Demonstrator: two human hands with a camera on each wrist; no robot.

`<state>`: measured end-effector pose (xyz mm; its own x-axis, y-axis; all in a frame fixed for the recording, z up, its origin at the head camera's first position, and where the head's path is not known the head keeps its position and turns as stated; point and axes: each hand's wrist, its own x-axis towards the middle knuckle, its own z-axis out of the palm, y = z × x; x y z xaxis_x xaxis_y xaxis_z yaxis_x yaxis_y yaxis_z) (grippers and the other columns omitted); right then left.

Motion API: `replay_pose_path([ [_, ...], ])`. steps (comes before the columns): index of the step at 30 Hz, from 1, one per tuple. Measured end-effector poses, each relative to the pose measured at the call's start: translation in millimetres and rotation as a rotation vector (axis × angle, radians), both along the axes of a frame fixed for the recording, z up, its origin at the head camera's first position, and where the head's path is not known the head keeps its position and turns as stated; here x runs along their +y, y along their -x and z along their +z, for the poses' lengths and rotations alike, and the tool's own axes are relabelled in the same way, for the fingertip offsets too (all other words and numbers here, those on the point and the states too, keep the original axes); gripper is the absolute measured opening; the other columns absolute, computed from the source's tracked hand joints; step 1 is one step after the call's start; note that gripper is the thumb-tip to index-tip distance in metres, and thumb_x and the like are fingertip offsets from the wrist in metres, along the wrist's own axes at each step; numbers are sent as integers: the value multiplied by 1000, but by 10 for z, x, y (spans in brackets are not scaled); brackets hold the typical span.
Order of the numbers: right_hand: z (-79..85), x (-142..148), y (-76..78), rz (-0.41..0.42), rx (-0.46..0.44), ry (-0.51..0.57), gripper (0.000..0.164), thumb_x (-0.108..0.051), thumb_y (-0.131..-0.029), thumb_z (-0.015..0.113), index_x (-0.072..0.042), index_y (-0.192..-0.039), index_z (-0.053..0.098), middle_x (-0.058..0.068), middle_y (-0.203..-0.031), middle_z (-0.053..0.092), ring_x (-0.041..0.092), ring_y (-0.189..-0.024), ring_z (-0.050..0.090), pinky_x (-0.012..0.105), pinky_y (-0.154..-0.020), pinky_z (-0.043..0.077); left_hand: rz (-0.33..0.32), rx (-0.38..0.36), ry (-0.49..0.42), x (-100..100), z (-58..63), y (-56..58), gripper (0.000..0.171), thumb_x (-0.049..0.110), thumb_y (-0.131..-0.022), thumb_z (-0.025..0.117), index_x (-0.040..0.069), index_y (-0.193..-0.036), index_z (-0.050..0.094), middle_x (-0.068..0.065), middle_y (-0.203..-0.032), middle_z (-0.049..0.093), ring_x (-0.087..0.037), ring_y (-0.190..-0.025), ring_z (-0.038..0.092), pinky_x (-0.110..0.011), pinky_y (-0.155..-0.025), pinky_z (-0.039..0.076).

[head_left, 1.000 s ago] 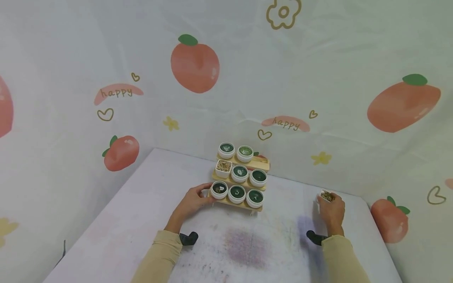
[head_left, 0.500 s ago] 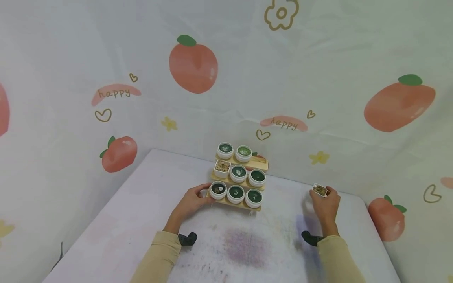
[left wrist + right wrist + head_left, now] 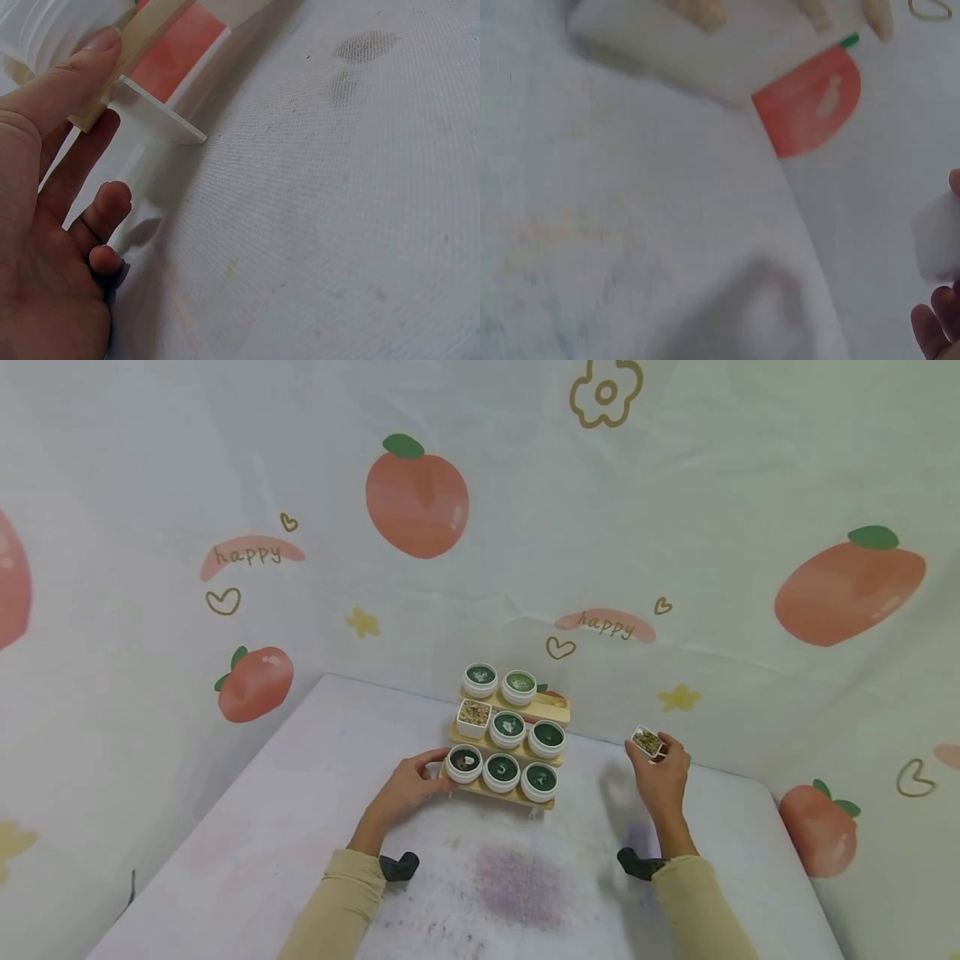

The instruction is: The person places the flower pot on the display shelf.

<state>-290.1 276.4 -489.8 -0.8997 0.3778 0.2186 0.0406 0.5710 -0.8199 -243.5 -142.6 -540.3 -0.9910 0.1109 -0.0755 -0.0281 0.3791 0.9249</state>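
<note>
In the head view a three-tier stand with wooden shelves stands near the back of the table. White round pots with dark green tops line its tiers, and one square white pot with tan filling is at the middle tier's left. My left hand pinches the left end of the lowest shelf, thumb against the wooden board in the left wrist view. Off to the right, my right hand holds a small square white pot with greenish-brown filling, raised above the table. Only its white side shows in the right wrist view.
A bare stretch of wood marks the right end of the top tier, beside a light-green-topped pot. Behind the table hangs a fruit-print cloth. White supports hold up the stand.
My right hand has lifted the square pot and carried it left toward the stand. The left hand keeps its hold on the lowest shelf, and the stand has not moved.
</note>
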Motion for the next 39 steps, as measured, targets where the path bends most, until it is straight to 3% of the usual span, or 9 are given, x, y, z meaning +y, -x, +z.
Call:
replay_pose_path([
  [13,412,-542,12,94,96,102,75,-29,-90,76,1,-149,41,24,-136,46,28,-114,49,27,-88,40,-21,12,-11,-25,-67,44,67,36,-80,87,27,-141,61,3,-70,51,-10,-61,43,-23,-56,37],
  [19,546,-750,22,169,112,105,73,-25,-91,77,1,-150,42,23,-137,45,31,-116,51,26,-89,40,-21,9,-17,-11,-59,33,67,35,-80,87,28,-141,61,3,-69,50,-11,-61,43,-24,-56,36],
  [27,591,-978,139,243,146,90,72,-24,-90,78,2,-148,44,24,-132,47,31,-113,53,18,-83,41,-15,21,-20,-18,-16,23,66,33,-80,86,26,-141,62,1,-73,53,-11,-62,44,-23,-57,37],
  [39,585,-1171,270,289,101,96,74,-24,-90,79,3,-149,44,25,-136,48,35,-116,53,44,-99,46,-18,27,-23,-17,-60,42,67,34,-79,87,26,-141,62,2,-69,50,-11,-61,43,-24,-57,37],
])
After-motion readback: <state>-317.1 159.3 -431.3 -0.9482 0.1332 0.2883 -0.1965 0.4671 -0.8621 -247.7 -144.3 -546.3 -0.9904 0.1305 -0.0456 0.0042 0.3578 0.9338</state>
